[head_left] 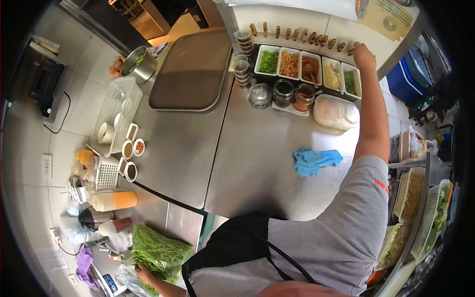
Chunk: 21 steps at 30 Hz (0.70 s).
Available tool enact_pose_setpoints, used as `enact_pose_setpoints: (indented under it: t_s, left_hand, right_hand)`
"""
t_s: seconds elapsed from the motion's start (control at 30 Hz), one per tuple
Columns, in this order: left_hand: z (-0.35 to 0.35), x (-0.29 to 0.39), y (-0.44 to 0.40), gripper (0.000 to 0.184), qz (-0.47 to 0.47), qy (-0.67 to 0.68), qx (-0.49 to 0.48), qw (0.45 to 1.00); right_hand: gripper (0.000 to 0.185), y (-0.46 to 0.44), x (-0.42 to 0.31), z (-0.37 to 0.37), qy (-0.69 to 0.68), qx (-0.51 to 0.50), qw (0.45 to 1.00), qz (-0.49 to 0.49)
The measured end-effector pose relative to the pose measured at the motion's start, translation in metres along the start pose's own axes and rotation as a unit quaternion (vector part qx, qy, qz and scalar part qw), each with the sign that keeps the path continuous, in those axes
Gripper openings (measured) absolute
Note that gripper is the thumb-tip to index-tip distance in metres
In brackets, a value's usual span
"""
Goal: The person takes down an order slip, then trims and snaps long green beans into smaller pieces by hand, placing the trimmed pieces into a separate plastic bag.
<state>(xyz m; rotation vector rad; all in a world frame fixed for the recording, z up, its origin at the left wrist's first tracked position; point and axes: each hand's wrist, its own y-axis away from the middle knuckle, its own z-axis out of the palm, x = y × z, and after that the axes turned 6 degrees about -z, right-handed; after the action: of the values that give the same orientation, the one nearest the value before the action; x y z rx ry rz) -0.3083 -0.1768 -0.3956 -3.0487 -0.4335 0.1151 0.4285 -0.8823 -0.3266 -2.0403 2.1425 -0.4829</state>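
My right hand (pixel 364 55) reaches up to the wall at the back right, its fingers pinched on a wooden clothespin (pixel 352 51) at the right end of a row of clothespins. Just below that hand is a white tub of dark green leaves (pixel 351 81). At the lower left, my left hand (pixel 144 273) is closed at the edge of a clear plastic bag of long, thin green vegetables (pixel 158 250). Its fingertips are partly hidden among the greens and plastic.
Several tubs of chopped toppings (pixel 289 64) line the back, with jars (pixel 283 93) and a plastic container (pixel 336 112) before them. A blue cloth (pixel 316 161) lies on the steel table (pixel 267 183). At left stand a brown tray (pixel 190 74), baskets and sauce bottles (pixel 114 200).
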Motion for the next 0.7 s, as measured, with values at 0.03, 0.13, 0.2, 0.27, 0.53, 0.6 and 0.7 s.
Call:
enact_pose_setpoints:
  t_s: [0.03,0.13,0.2,0.27,0.53,0.6,0.7]
  left_hand:
    - [0.004,-0.002,-0.007,0.059,0.004,0.001,-0.001,1.000]
    - [0.019,-0.010,-0.024,0.059,0.070,0.039,0.037,0.996]
    - [0.028,-0.019,-0.021,0.058,0.117,0.118,0.074,0.983]
    - [-0.004,0.011,0.013,0.060,0.025,0.094,-0.001,0.995]
    - [-0.007,0.007,0.023,0.046,0.006,0.079,0.107,0.991]
    - [-0.005,0.005,0.024,0.049,0.000,0.093,0.097,0.991]
    - [-0.003,-0.004,0.019,0.048,0.022,0.125,0.073,0.989]
  right_hand:
    - [0.029,0.002,-0.002,-0.005,-0.018,0.028,0.999,0.031]
    - [0.036,0.014,-0.020,-0.040,-0.116,0.091,0.988,0.049]
    - [0.037,0.023,-0.025,-0.043,-0.193,0.124,0.973,0.022]
    - [0.035,0.029,-0.034,-0.033,-0.267,0.130,0.953,-0.058]
    - [0.026,0.101,-0.213,-0.049,-0.394,0.069,0.843,-0.359]
    - [0.024,0.127,-0.248,-0.047,-0.390,0.069,0.818,-0.417]
    - [0.020,0.201,-0.316,-0.087,-0.412,-0.006,0.800,-0.437]
